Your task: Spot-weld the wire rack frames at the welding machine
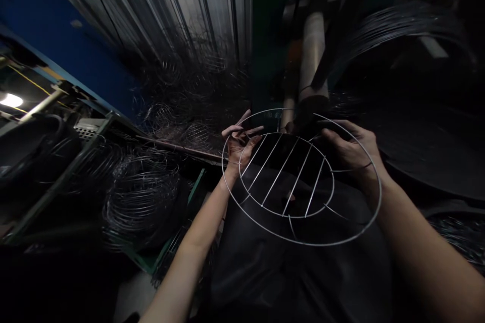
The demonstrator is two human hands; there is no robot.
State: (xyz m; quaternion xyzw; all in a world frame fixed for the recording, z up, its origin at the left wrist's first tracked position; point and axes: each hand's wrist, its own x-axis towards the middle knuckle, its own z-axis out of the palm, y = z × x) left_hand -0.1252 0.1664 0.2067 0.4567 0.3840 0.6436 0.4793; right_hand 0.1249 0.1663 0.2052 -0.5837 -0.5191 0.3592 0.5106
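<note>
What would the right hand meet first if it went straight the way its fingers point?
Probably the metal post, at its dark lower end beyond the fingers, though depth is unclear.

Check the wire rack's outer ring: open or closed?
Looks open: the outer ring shows a gap at its far edge, between left hand and right hand.

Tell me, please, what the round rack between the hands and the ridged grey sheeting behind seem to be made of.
Round rack: bare metal wire, probably steel, with a smooth, silvery finish; the thin rods catch bright glints.

Ridged grey sheeting: perhaps metal, perhaps plastic; its long pale streaks suggest a sheen, but the blur leaves the material open.
</note>
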